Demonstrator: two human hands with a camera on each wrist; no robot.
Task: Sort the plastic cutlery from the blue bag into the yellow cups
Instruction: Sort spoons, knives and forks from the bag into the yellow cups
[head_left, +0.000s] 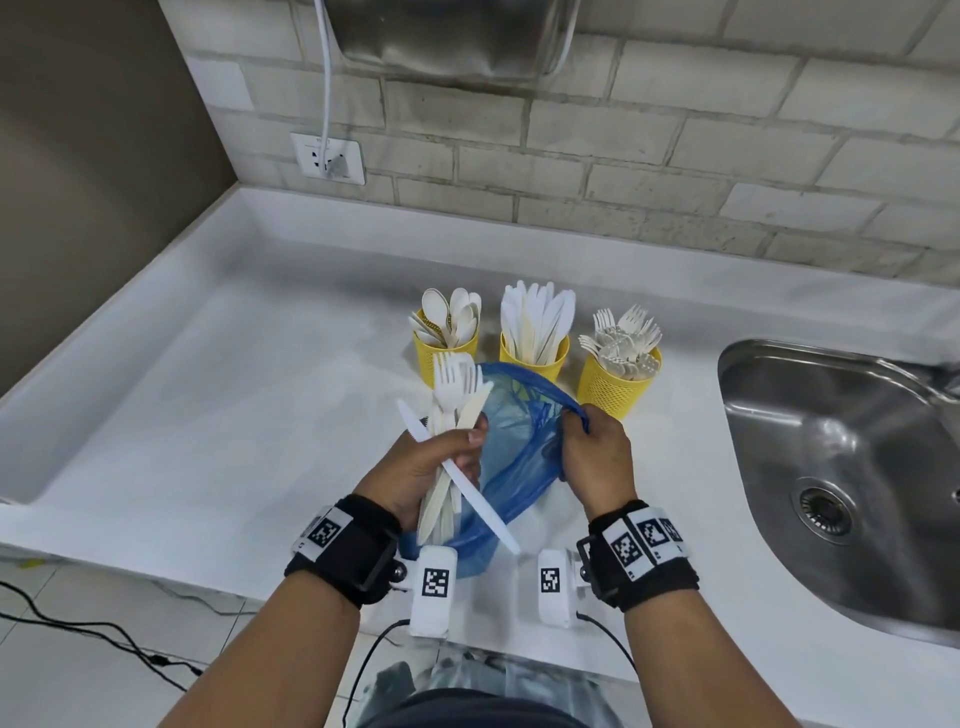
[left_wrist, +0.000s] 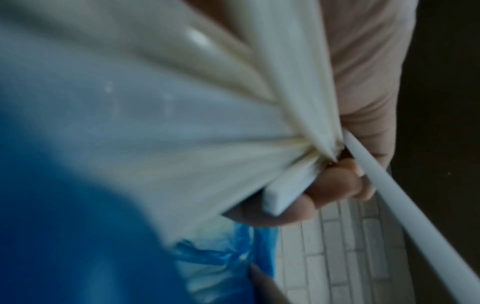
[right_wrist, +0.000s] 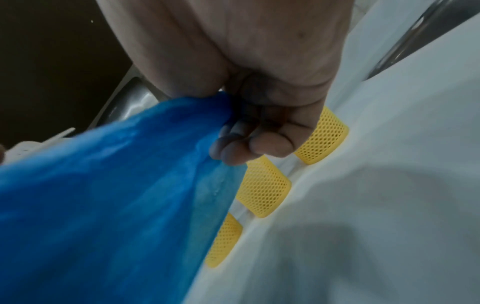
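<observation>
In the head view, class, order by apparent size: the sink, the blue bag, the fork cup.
1. sink, though its right side is cut off.
2. blue bag, nearer the camera and partly hidden by both hands.
3. fork cup.

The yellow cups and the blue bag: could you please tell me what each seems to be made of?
The yellow cups look like rigid perforated mesh with a matte coating, metal or plastic; the fine regular holes show, the base material does not. The blue bag looks like thin translucent plastic film: it crumples where the right hand grips it, and light passes through.
</observation>
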